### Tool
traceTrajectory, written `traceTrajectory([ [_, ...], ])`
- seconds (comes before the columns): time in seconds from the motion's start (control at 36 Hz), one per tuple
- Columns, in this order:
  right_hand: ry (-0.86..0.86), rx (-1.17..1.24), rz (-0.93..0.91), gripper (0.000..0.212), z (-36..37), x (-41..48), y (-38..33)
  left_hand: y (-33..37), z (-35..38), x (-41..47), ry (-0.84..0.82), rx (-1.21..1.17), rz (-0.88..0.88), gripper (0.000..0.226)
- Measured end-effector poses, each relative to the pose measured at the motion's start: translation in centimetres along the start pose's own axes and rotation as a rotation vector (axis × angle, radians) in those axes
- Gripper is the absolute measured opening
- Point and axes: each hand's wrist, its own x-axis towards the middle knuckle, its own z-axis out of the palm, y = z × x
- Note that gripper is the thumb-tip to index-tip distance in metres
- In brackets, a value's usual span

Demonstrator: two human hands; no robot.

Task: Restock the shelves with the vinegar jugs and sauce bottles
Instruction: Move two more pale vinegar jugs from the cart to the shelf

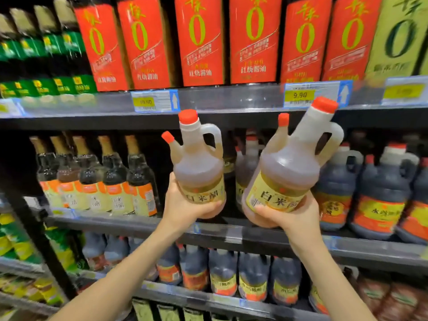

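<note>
I hold two pale vinegar jugs with red caps, side spouts and yellow labels in front of the middle shelf (143, 224). My left hand (185, 208) grips the base of the left vinegar jug (198, 165), which stands upright. My right hand (294, 216) cups the base of the right vinegar jug (289, 165), which tilts to the right, its cap near the upper shelf's price strip. Between and behind them a similar pale jug (249, 163) stands on the shelf in a dark gap.
Dark vinegar jugs (379, 193) fill the middle shelf on the right, glass sauce bottles (115, 177) on the left. Red-labelled soy sauce bottles (199, 40) line the upper shelf above price tags (301, 95). More dark jugs (222, 272) stand on the shelf below.
</note>
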Motion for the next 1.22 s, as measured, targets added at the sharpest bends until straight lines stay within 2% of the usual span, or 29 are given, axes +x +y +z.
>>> traceTrajectory([
  [0.17,0.123,-0.039,-0.006,0.077,2.4,-0.2,1.5,-2.7,-0.7,2.7,-0.117,-0.025,0.005,0.098],
  [0.28,0.179,-0.070,0.016,0.084,3.3,-0.7,2.2,-5.2,-0.5,4.0,-0.201,0.022,-0.001,0.098],
  [0.44,0.255,-0.118,0.037,0.084,3.5,-1.5,2.5,-9.5,0.6,5.5,-0.405,0.133,-0.106,0.097],
  [0.58,0.278,-0.139,0.036,0.090,3.3,-1.3,2.9,-9.4,1.8,5.2,-0.404,0.142,-0.083,0.082],
  [0.67,0.284,-0.142,0.050,0.095,3.3,-1.0,2.8,-9.6,2.4,5.4,-0.433,0.170,-0.104,0.088],
  [0.89,0.268,-0.147,0.079,0.085,3.6,-0.1,3.3,-11.3,3.2,7.0,-0.476,0.216,-0.206,0.095],
  [1.0,0.263,-0.120,0.079,0.082,4.1,0.2,3.7,-12.2,3.1,7.3,-0.468,0.170,-0.268,0.108],
  [1.14,0.267,-0.100,0.072,0.068,4.7,0.3,3.8,-13.3,3.2,7.6,-0.477,0.116,-0.316,0.111],
  [1.22,0.272,-0.093,0.071,0.073,5.0,0.2,3.8,-13.4,3.1,7.6,-0.502,0.107,-0.339,0.112],
])
